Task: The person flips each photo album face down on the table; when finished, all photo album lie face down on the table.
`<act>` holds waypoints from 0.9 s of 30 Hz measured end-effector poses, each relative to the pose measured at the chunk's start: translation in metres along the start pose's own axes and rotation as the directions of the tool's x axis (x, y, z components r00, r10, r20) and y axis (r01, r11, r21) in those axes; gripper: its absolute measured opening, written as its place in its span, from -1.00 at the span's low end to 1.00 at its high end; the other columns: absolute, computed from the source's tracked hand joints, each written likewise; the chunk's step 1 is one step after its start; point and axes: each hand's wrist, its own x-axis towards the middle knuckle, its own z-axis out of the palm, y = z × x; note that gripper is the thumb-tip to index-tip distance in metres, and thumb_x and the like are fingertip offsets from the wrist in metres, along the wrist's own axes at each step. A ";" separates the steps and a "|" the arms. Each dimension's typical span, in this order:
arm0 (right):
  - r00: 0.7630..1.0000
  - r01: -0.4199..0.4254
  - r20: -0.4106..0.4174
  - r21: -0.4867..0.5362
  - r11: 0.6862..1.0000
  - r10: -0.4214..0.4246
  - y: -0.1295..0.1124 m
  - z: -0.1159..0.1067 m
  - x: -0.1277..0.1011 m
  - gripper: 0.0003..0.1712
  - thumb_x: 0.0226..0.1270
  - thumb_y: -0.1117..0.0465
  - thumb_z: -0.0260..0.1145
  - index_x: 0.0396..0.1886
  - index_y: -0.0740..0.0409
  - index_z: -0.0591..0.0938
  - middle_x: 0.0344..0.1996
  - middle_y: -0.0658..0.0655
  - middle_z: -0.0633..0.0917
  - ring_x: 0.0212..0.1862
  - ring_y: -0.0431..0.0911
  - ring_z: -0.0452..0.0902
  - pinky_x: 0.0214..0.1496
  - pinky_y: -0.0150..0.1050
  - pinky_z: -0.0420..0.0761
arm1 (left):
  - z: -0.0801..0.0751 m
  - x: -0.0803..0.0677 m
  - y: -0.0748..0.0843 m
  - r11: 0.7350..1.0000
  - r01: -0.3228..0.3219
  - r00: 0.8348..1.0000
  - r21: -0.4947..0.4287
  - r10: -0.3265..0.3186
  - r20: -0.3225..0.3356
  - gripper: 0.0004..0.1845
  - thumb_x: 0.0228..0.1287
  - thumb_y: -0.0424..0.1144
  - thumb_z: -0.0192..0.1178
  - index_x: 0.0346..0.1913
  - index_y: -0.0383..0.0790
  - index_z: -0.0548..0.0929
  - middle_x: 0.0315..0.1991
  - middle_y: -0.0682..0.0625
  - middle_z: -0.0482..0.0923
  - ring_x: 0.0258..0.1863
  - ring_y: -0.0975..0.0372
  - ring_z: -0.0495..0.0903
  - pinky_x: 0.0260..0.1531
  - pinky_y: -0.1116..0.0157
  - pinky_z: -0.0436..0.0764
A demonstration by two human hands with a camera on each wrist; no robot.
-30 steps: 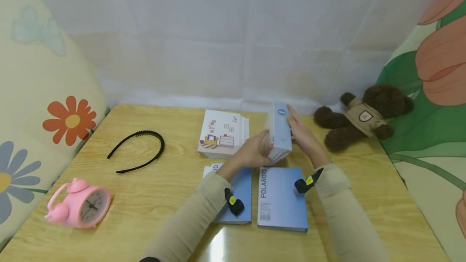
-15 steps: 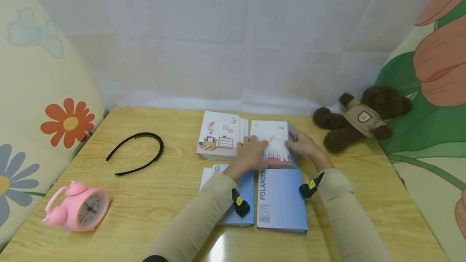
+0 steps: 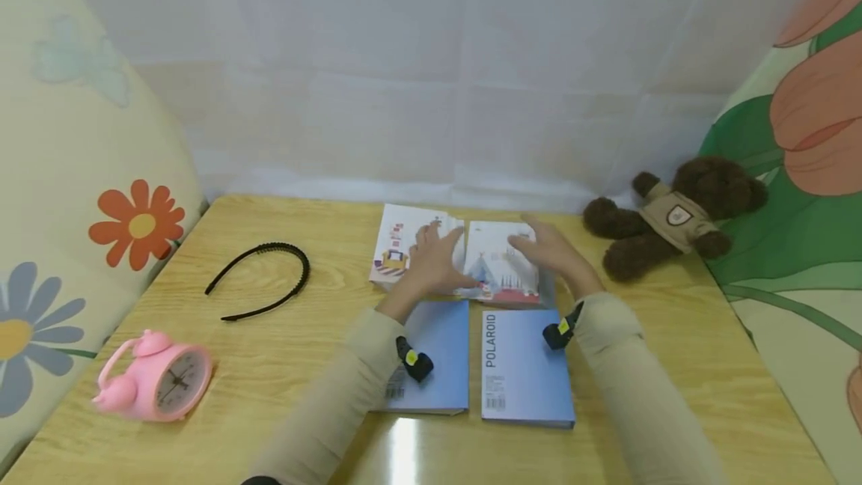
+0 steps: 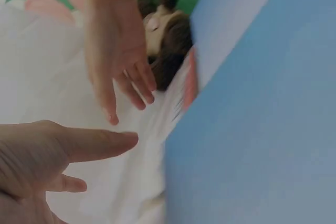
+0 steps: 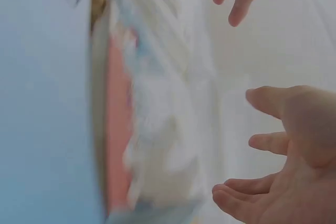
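Table (image 3: 289, 388): we see a wooden top; every place below is given from the right card pack.
Right album (image 3: 525, 369): blue, lettered POLAROID, lying flat just nearer to us than the pack.
Left album (image 3: 431, 358): blue, flat, nearer than the pack and to its left, close beside the right album.
Clock (image 3: 158, 376): pink, far to the pack's left and nearer to us, by the table's left edge.
Right card pack (image 3: 501, 272): white with a red and blue drawing, lying flat on the table close beside the left pack; in the wrist views it is blurred.
Right hand (image 3: 548, 253): we find its fingers spread and loose over the pack's right part, gripping nothing; the wrist views show it lifted a little, so we cannot tell whether it touches.
Left hand (image 3: 434, 264): fingers straight and relaxed, holding nothing, over the seam between the two packs.
Left card pack (image 3: 404, 249): white with a furniture drawing, just left of the right pack, partly under the left hand.
Headband (image 3: 259, 279): black, lying flat well to the pack's left.
Bear (image 3: 673, 219): brown plush in a tan shirt, lying to the pack's right and a little beyond it.
Curtain (image 3: 431, 73): white, hanging behind the table's far edge.
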 end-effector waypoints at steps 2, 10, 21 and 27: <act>1.000 0.030 0.007 -0.008 1.000 -0.030 -0.022 0.007 0.009 -0.22 0.39 -0.07 0.05 0.47 0.19 0.09 0.41 0.30 0.19 0.41 0.21 0.06 0.43 0.13 0.07 | -0.019 -0.005 -0.020 0.999 0.036 0.999 -0.027 -0.036 -0.023 0.16 -0.22 0.10 0.49 0.47 -0.06 0.07 0.47 -0.31 -0.17 0.44 -0.16 -0.21 0.34 -0.21 0.00; 0.997 0.049 0.050 0.077 0.996 -0.053 -0.072 0.060 0.047 -0.17 0.39 -0.14 0.03 0.50 0.12 0.00 0.45 0.26 0.09 0.45 0.18 -0.04 0.46 0.09 0.00 | -0.042 -0.025 -0.097 0.969 0.013 0.999 -0.249 -0.024 -0.042 0.24 -0.48 -0.15 0.63 0.36 -0.34 0.12 0.24 -0.30 0.27 0.25 -0.12 0.24 0.28 -0.08 0.24; 0.995 -0.031 0.096 -0.036 0.999 0.034 -0.071 0.097 0.061 -0.19 0.38 -0.12 0.04 0.50 0.03 0.01 0.47 0.15 0.11 0.48 0.09 -0.11 0.49 0.02 -0.08 | -0.015 -0.022 -0.124 0.963 -0.038 0.998 -0.266 0.022 -0.063 -0.14 -0.44 -0.23 0.60 0.13 -0.16 0.47 0.01 -0.07 0.53 0.08 0.03 0.41 0.28 -0.06 0.21; 0.998 0.001 0.062 -0.029 1.000 0.001 -0.077 0.102 0.060 -0.25 0.33 -0.02 0.12 0.46 0.02 0.14 0.45 0.14 0.17 0.48 0.04 -0.07 0.50 -0.06 -0.05 | -0.016 -0.026 -0.122 0.936 -0.020 1.000 -0.350 0.016 -0.016 -0.03 -0.29 -0.38 0.51 0.32 -0.26 0.28 0.16 -0.17 0.44 0.14 -0.02 0.44 0.26 -0.02 0.32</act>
